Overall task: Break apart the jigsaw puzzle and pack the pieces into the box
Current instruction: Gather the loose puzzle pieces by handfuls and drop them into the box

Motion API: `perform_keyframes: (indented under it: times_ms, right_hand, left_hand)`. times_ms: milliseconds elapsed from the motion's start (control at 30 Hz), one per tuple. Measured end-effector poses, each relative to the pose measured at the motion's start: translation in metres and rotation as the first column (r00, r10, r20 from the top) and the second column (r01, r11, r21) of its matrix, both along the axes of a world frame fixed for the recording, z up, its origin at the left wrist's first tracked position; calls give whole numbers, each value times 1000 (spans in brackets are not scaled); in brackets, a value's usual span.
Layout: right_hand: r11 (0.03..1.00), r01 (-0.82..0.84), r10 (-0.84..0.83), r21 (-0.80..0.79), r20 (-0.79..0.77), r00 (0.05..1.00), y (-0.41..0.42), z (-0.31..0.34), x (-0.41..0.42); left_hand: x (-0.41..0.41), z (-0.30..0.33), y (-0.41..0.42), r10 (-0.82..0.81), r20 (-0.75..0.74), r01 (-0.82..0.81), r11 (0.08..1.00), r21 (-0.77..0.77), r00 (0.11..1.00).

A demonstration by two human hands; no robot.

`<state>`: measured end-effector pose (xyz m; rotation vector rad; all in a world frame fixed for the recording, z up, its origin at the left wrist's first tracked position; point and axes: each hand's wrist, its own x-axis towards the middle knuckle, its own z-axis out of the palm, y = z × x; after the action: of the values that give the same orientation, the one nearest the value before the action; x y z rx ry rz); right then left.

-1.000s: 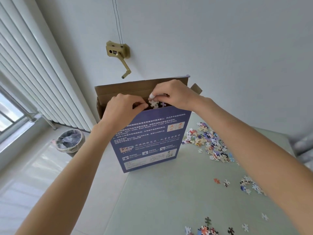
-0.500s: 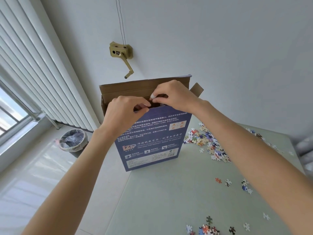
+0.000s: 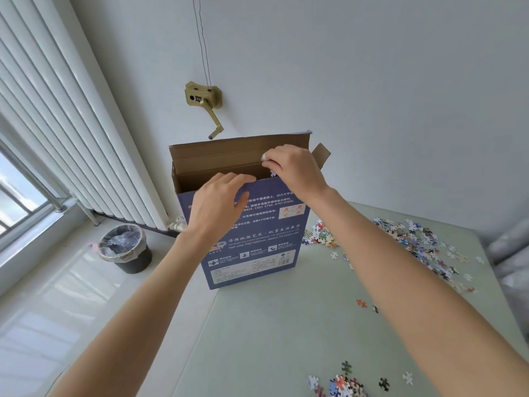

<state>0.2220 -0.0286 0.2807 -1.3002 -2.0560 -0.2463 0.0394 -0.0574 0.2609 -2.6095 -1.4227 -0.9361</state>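
Note:
A tall blue puzzle box (image 3: 257,239) stands upright at the far left corner of the pale green table (image 3: 286,333), its brown top flap open. My left hand (image 3: 217,204) rests against the box's front top edge with its fingers straight. My right hand (image 3: 292,167) hovers over the open mouth on the right, fingers curled around puzzle pieces; one pale piece (image 3: 273,173) shows below the fingers. Loose puzzle pieces (image 3: 412,239) lie scattered on the table to the right, and a small cluster (image 3: 343,382) sits near the front edge.
A black waste bin (image 3: 126,250) with a plastic liner stands on the floor left of the table. A white radiator (image 3: 57,138) runs along the left wall. A brass crank fitting (image 3: 203,100) is fixed to the wall behind the box.
My left hand has let go at the opening and slid down onto the box front, fingers straightened. My right hand shifted right along the mouth. The camera view moved slightly closer.

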Motion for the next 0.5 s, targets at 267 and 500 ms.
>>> perform_keyframes:
  times_ms: [267, 500]
  right_hand:
    - [995, 29, -28, 98, -10, 1000, -33, 6, 2]
    - [974, 221, -227, -50, -220, 949, -167, -65, 55]
  left_hand:
    - [-1, 7, -9, -47, 47, 39, 987, 153, 998]
    - [24, -32, -83, -254, 226, 251, 967, 43, 940]
